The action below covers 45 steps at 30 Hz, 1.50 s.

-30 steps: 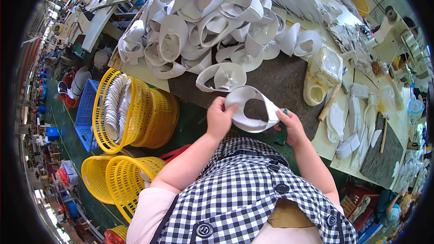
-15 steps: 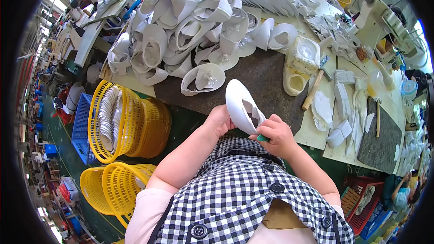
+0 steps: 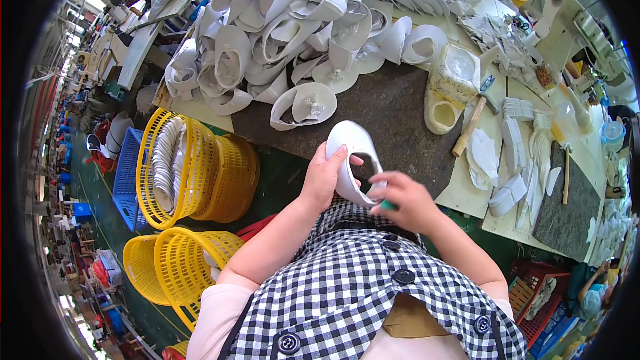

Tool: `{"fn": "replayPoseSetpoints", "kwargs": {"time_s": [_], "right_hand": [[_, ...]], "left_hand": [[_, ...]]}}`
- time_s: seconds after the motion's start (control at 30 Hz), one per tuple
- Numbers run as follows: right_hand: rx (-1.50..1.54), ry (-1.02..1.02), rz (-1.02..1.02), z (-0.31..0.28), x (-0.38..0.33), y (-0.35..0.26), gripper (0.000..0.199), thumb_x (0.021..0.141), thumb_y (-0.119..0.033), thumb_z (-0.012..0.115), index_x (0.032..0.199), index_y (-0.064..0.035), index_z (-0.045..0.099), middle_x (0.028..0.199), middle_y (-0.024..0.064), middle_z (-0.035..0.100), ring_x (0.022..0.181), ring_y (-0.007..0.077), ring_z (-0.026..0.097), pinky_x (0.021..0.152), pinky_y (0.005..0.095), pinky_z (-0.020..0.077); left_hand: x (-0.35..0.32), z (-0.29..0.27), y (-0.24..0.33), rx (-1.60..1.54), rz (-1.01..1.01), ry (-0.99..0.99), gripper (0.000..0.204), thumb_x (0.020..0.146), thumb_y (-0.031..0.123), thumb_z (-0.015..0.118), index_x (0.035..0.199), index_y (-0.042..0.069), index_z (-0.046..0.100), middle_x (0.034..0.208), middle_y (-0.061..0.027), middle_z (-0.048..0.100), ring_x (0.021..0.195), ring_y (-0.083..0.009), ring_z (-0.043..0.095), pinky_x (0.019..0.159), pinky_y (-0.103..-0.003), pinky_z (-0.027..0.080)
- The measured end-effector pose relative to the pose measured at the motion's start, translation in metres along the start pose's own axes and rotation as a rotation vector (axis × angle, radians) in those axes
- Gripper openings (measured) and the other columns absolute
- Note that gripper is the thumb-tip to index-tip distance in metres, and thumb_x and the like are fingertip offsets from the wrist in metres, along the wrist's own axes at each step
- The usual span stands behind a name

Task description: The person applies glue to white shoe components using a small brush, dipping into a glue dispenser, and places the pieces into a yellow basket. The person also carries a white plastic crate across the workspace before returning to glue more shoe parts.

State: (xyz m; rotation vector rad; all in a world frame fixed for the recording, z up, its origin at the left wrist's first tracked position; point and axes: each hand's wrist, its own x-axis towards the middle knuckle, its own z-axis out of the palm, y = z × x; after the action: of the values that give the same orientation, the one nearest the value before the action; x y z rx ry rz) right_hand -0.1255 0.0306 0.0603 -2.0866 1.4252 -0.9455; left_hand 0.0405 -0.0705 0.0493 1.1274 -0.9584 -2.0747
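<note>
In front of my body I hold a white shoe upper (image 3: pixel 344 180), a curved piece with a wide opening in its middle. My left hand (image 3: pixel 325 177) grips its left side, thumb on top and fingertips showing through the opening. My right hand (image 3: pixel 408 201) is at the lower right edge of the upper, slightly blurred, its fingers curled around a small green object (image 3: pixel 387 205). Most of that object is hidden by the fingers. Beyond my hands, a similar upper with clear sparkling decoration (image 3: pixel 308 105) lies on the dark table mat (image 3: pixel 380 110).
A heap of white uppers (image 3: pixel 287 33) covers the table's far left. To the right stand a crusted white container (image 3: pixel 455 73), a wooden-handled hammer (image 3: pixel 470 127) and bundled white strips (image 3: pixel 510 137). Yellow baskets (image 3: pixel 230 173) and a blue crate (image 3: pixel 127 180) stand on the floor at left.
My left thumb has come onto the top of the upper, which is turned so its opening faces up more. My right hand has shifted slightly right, keeping the green object.
</note>
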Motion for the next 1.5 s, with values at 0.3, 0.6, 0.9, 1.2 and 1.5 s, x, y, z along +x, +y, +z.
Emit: {"fn": "replayPoseSetpoints", "kwargs": {"time_s": [0.3,0.6,0.9,1.2,1.5], "right_hand": [[-0.284,0.255,0.504,0.029,0.056,0.048,0.032,0.067,-0.009,0.061,0.095,-0.0067,0.046,0.078,0.0145,0.059,0.073,0.0325,0.058,0.064,0.0416,0.0456],[-0.050,0.089,0.526,0.016,0.042,0.049,0.037,0.075,-0.028,0.063,0.101,-0.0029,0.053,0.094,0.0158,0.056,0.090,0.0304,0.055,0.077,0.0362,0.0445],[0.258,0.775,0.851,-0.081,-0.017,0.087,0.022,0.089,-0.022,0.051,0.097,-0.0028,0.059,0.076,0.0074,0.059,0.069,0.0172,0.056,0.065,0.0269,0.0446],[-0.047,0.770,0.693,-0.067,-0.001,0.138,0.020,0.077,-0.010,0.063,0.095,-0.0025,0.061,0.080,0.0096,0.065,0.071,0.0144,0.061,0.065,0.0264,0.0464],[0.498,0.935,0.844,-0.074,-0.014,0.141,0.019,0.083,-0.015,0.058,0.095,-0.0010,0.060,0.075,0.0051,0.060,0.062,0.0125,0.057,0.051,0.0257,0.0458]], "left_hand": [[-0.002,0.020,-0.014,0.076,0.140,-0.095,0.021,0.091,0.017,0.045,0.106,0.003,0.040,0.075,-0.0091,0.057,0.064,-0.0154,0.058,0.055,-0.027,0.051],[0.030,-0.004,-0.007,0.567,0.305,0.046,0.019,0.091,0.020,0.044,0.091,0.000,0.047,0.066,-0.0074,0.060,0.061,-0.0161,0.058,0.059,-0.029,0.045],[0.073,-0.046,-0.030,0.159,-0.308,0.034,0.026,0.092,0.020,0.040,0.104,-0.002,0.048,0.081,-0.0132,0.061,0.065,-0.0224,0.062,0.059,-0.033,0.050],[0.071,-0.008,-0.010,0.361,0.079,0.058,0.023,0.090,0.014,0.044,0.106,-0.002,0.041,0.088,-0.0123,0.057,0.053,-0.0181,0.058,0.050,-0.029,0.048],[0.087,0.016,0.013,0.288,-0.024,-0.007,0.027,0.092,0.020,0.041,0.109,0.000,0.045,0.087,-0.0071,0.057,0.065,-0.0132,0.057,0.059,-0.027,0.048]]}}
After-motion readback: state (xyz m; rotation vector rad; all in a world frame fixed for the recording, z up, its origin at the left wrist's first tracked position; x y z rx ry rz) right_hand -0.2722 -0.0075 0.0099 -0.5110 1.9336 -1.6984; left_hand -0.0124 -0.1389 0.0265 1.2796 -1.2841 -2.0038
